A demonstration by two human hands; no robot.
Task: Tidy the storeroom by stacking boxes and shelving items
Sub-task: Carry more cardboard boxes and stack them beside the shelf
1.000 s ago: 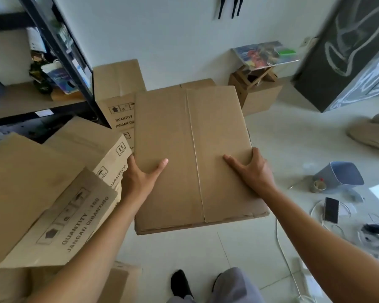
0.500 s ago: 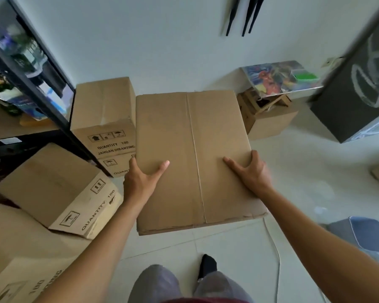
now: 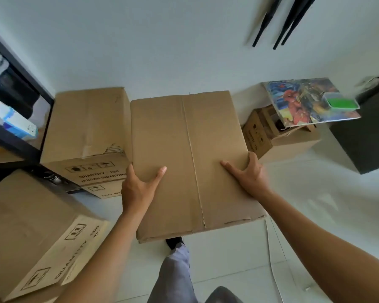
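The carried box [image 3: 190, 162] hides most fingers of the left hand [image 3: 138, 189] and the right hand [image 3: 249, 178].

Hemmed left of the held plain brown cardboard box [image 3: 184, 160] by a stack of printed brown cardboard boxes [image 3: 85, 127], a black metal shelf frame [image 3: 13, 139] and a tilted brown carton [image 3: 31, 226]. Blocked at the right by a small open brown box [image 3: 293, 143] under a colourful board [image 3: 304, 106]; passable over pale floor tiles [image 3: 326, 215] nearer.

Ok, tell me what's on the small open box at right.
A colourful board, with a green tub on it. It hides most of what the box holds.
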